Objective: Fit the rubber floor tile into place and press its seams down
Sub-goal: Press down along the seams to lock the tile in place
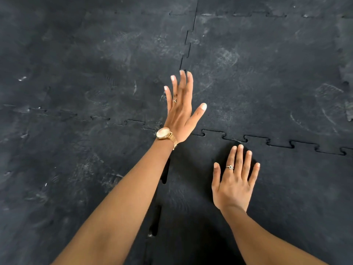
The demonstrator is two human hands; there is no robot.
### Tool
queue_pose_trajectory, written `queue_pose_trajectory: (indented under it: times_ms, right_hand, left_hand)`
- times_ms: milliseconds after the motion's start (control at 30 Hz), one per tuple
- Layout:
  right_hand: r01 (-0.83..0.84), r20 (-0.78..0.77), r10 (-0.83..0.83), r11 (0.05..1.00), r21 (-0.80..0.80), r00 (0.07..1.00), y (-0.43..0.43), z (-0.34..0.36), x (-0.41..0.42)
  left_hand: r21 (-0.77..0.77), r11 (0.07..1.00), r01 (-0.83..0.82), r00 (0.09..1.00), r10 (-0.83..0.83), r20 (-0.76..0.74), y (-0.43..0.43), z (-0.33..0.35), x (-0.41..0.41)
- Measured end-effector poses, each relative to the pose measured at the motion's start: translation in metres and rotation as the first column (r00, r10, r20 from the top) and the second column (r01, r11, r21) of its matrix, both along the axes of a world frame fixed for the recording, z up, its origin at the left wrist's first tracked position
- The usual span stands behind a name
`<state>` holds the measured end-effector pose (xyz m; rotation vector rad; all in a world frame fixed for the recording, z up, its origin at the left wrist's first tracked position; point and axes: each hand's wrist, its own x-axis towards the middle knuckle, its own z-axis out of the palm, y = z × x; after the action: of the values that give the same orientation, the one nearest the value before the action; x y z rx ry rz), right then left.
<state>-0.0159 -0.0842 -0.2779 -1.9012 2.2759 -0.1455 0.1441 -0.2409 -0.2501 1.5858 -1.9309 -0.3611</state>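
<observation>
A darker, cleaner black rubber floor tile [286, 197] with jigsaw edges fills the lower right. Its far seam [267, 140] runs left to right and looks interlocked. Its left seam [160, 213] shows dark gaps at several tabs. My right hand [234, 182] lies flat on this tile, palm down with fingers spread, just short of the far seam. My left hand [181, 109], with a gold watch on the wrist, is stretched out with fingers apart over the corner where the tiles meet. It holds nothing, and I cannot tell whether it touches the floor.
Dusty, scuffed black tiles [95, 64] cover the floor all around, joined by jigsaw seams. One seam [188, 44] runs away from the corner towards the top. A ragged tile edge [345, 73] shows at the far right.
</observation>
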Motion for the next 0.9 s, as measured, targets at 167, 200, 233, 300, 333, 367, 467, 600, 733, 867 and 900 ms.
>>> queue_pose_trajectory:
  times_ms: [167, 200, 233, 300, 333, 367, 467, 600, 733, 867, 900]
  right_hand:
    - [-0.008, -0.012, 0.008, 1.0, 0.013, 1.0, 0.001, -0.001, 0.001]
    - [-0.01, -0.013, 0.011, 1.0, 0.011, 1.0, 0.0, 0.0, 0.001]
    - [-0.006, -0.012, 0.006, 1.0, 0.012, 1.0, -0.001, 0.0, 0.0]
    - [-0.001, -0.008, 0.001, 1.0, 0.015, 1.0, 0.0, 0.004, 0.001]
    - [-0.002, -0.011, 0.002, 1.0, 0.011, 1.0, 0.0, 0.004, 0.001]
    - [-0.004, -0.015, 0.004, 1.0, 0.006, 1.0, 0.0, 0.003, 0.001]
    - [0.003, -0.027, -0.002, 1.0, 0.017, 1.0, -0.002, 0.001, 0.0]
    - [-0.008, -0.032, 0.009, 0.999, 0.034, 0.999, 0.0, 0.0, -0.002]
    - [-0.006, -0.031, 0.007, 1.0, 0.02, 0.999, 0.0, -0.001, 0.0]
    - [-0.01, -0.042, 0.012, 0.999, 0.041, 0.999, 0.0, -0.003, 0.0]
    - [-0.013, -0.042, 0.014, 0.999, 0.041, 0.999, 0.0, -0.003, 0.0]
  left_hand:
    - [0.138, 0.984, 0.112, 0.982, -0.131, 0.135, 0.04, -0.02, 0.004]
    - [0.162, 0.981, 0.106, 0.981, -0.13, 0.147, 0.042, -0.025, 0.004]
    - [0.165, 0.981, 0.103, 0.986, -0.123, 0.114, 0.042, -0.025, 0.005]
    - [0.124, 0.986, 0.112, 0.994, -0.11, -0.019, 0.04, -0.015, 0.004]
    - [0.079, 0.993, 0.087, 0.993, -0.08, -0.09, 0.04, -0.012, 0.004]
    - [0.034, 0.999, 0.039, 0.988, -0.033, -0.148, 0.042, -0.013, 0.004]
    - [0.063, 0.998, -0.019, 0.998, 0.022, -0.056, 0.06, -0.024, 0.003]
    - [0.216, 0.976, 0.036, 0.983, -0.073, 0.166, 0.073, -0.028, 0.002]
    - [0.214, 0.976, 0.049, 0.991, -0.022, -0.13, 0.075, -0.008, 0.006]
    - [0.048, 0.996, -0.073, 0.969, 0.082, -0.233, 0.112, -0.004, 0.015]
    - [0.071, 0.994, -0.083, 0.983, 0.093, -0.157, 0.125, -0.008, 0.016]
